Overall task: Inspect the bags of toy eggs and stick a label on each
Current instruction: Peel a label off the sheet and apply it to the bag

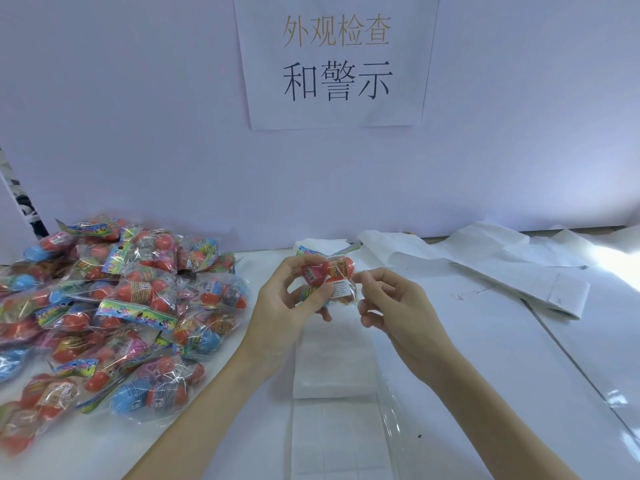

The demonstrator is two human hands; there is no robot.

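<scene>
I hold one clear bag of red toy eggs (330, 277) up over the middle of the white table. My left hand (287, 299) grips the bag from the left, fingers curled round it. My right hand (384, 303) pinches the bag's right edge, beside a white warning label (338, 288) stuck on the bag's front. A big pile of similar bags (114, 306) with red and blue eggs lies on the left of the table.
A white label sheet (332, 362) lies flat under my hands, with a gridded backing sheet (336, 441) and a clear film strip (394, 424) nearer me. Loose white backing papers (485, 265) spread across the back right. A paper sign (336, 60) hangs on the wall.
</scene>
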